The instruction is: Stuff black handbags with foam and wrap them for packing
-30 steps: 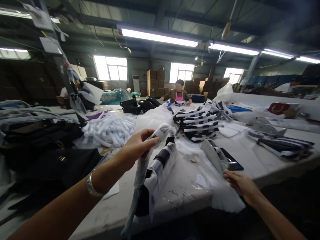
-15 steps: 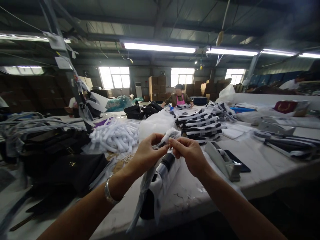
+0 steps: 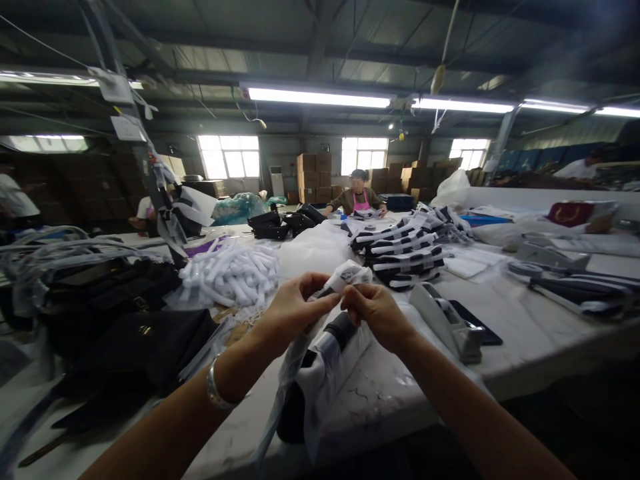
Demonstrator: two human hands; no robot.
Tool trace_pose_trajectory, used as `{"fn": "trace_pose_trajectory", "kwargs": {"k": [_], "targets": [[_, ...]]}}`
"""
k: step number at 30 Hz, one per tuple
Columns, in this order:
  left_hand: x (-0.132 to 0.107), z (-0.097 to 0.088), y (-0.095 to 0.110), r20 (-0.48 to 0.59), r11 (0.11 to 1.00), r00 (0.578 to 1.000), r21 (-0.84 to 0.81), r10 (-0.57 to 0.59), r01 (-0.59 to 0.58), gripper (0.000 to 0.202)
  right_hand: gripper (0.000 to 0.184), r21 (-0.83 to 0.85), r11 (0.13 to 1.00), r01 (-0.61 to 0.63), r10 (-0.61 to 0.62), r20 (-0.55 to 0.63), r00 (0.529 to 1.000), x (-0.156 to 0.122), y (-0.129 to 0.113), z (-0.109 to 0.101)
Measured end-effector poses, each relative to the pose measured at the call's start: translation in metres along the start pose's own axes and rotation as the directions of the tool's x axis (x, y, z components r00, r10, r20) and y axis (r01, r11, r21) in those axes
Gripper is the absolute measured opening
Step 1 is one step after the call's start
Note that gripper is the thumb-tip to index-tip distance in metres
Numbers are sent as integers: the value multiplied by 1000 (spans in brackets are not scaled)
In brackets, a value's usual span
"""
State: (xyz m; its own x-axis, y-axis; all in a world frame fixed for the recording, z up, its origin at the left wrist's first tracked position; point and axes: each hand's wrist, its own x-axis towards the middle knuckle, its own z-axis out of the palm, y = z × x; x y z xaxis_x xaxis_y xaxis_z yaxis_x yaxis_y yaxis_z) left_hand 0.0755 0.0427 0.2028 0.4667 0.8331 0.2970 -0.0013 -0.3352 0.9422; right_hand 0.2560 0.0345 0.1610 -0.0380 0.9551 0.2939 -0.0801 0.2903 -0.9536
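Over the table, my left hand (image 3: 295,308) is closed on a grey strap (image 3: 343,279) covered in clear plastic with a white band around it. My right hand (image 3: 376,312) meets it from the other side, fingers pinched against the strap's wrapping; its fingertips hide the exact spot they grip. Below both hands lies a black bag (image 3: 291,412), partly covered by white wrapping (image 3: 320,383), with a dark rolled part (image 3: 340,331) near its top. A long plastic-covered strip (image 3: 283,393) hangs down its left side.
A tape dispenser (image 3: 445,327) and a dark phone (image 3: 475,323) lie to the right. White rolls (image 3: 233,273) are heaped left, near black bags (image 3: 145,333). Beyond stand white foam sheets (image 3: 314,248) and stacked wrapped bags (image 3: 405,253). A co-worker (image 3: 361,199) sits across the table.
My right hand has shifted slightly right and down. The strap's wrapped end has moved a little right. A person now shows at the far left.
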Motion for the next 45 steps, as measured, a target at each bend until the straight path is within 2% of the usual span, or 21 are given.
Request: {"fn": "trace_pose_trajectory", "kwargs": {"k": [3,5,9,13,15,20,23,27,32,36,37,39,40,42,44,45], "targets": [[0,-6,-5,64,995,998,-100,-25,31,38,47,57,993,104,-110,108,988,0,9,0],[0,-9,-7,78,990,996,-133,-31,41,40,42,54,990,132,-139,161,977,-1,11,0],[-2,-11,-2,65,995,997,-89,-48,53,39,30,-98,983,156,-136,188,973,-5,6,-3],[-3,-9,5,1,999,999,3,-51,51,32,18,-312,933,178,-139,146,980,-7,-5,-2],[-2,-8,4,-17,1000,999,-12,-29,29,30,15,-380,912,156,-125,104,987,-8,-10,1],[-1,-5,-2,-19,993,1000,-115,-5,3,29,18,-450,892,43,-60,-23,998,-9,-17,9],[-2,-5,-2,-31,997,999,-76,-20,17,29,21,-510,860,-12,-40,-90,995,-7,-16,9],[-4,-7,1,-37,998,997,-32,-61,59,34,24,-524,851,-46,-16,-113,993,-6,-15,8],[-4,-4,1,71,988,987,-46,-145,149,44,13,-381,921,-76,42,-96,994,-6,-12,11],[-2,-3,2,59,991,989,-18,-134,135,42,15,-288,956,-51,18,-115,993,-5,-9,14],[-1,-4,2,51,992,991,-9,-126,127,40,13,-210,975,-70,50,-100,994,-5,-9,13],[0,-6,2,41,993,992,9,-117,117,40,13,50,987,-150,150,0,989,-8,-12,9],[1,-8,1,34,992,992,21,-123,123,41,14,199,957,-212,199,84,976,-10,-14,6],[3,-12,-1,24,989,990,54,-138,136,44,17,432,839,-330,242,248,938,-14,-19,2],[6,-15,-4,31,988,991,79,-134,131,46,20,539,750,-383,243,314,918,-16,-24,1],[8,-17,-6,40,989,991,86,-126,122,47,22,551,740,-385,248,308,918,-15,-26,2]]}}
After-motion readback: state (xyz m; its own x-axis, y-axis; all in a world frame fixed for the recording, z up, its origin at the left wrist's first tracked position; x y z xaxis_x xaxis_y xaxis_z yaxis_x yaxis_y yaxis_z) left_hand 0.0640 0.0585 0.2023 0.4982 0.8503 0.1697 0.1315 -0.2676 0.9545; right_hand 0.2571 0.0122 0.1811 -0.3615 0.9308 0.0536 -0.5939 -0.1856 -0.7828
